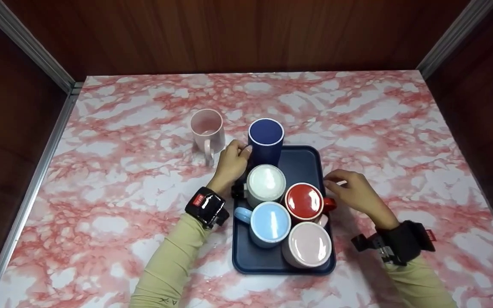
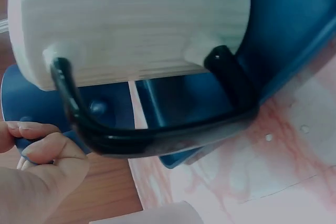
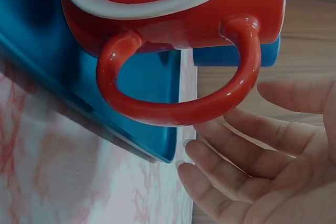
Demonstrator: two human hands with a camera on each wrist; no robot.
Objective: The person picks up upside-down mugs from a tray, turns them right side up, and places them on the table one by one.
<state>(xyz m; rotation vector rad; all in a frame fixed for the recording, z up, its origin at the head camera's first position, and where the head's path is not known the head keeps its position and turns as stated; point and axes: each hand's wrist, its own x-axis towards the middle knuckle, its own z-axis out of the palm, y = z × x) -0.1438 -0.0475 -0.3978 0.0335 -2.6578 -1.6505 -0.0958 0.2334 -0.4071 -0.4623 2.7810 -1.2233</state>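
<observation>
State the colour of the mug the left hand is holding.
Dark blue; the mug shows best in the head view.

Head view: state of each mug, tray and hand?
Far pink mug: upright
Dark blue mug: held by left hand
White black-handled mug: looks inverted
Light blue mug: looks inverted
Red mug: looks inverted
Near pink mug: looks inverted
Dark blue tray: loaded with mugs
Right hand: holding nothing

Four mugs point(image 1: 270, 222) are on a tray point(image 1: 301, 167). A fifth mug point(image 1: 266, 141) is at its eleven-thirty; a sixth mug point(image 1: 210, 132), on the worktop point(image 1: 118, 205), at the fifth's nine o'clock.
</observation>
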